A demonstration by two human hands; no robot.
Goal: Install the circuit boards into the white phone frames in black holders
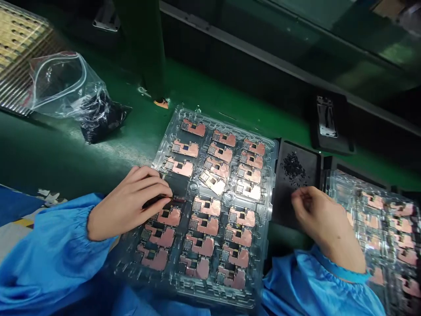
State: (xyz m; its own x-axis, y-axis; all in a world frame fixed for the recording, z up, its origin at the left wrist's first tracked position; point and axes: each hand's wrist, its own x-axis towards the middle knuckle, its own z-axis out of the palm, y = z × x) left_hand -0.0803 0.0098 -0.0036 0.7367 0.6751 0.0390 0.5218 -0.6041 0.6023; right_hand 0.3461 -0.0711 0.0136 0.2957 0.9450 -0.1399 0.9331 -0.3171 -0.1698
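My left hand (130,204) rests over the lower left of a clear plastic tray (270,184) and pinches slim dark tweezers (167,200), whose tips reach toward a copper-coloured circuit board (169,216). Several such boards sit in rows in the tray's pockets, and two near the middle look paler. My right hand (315,215) hangs with its fingertips drawn together at the edge of a black mat (296,202). A small heap of tiny black pieces (293,166) lies on that mat. Anything between those fingertips is hidden.
A second clear tray of boards (381,228) lies to the right, partly under my right forearm. At upper left, a plastic bag with black contents (98,118) sits beside a metal rack (19,48). A dark post (141,44) and black fixture (327,118) stand on the green bench (230,92).
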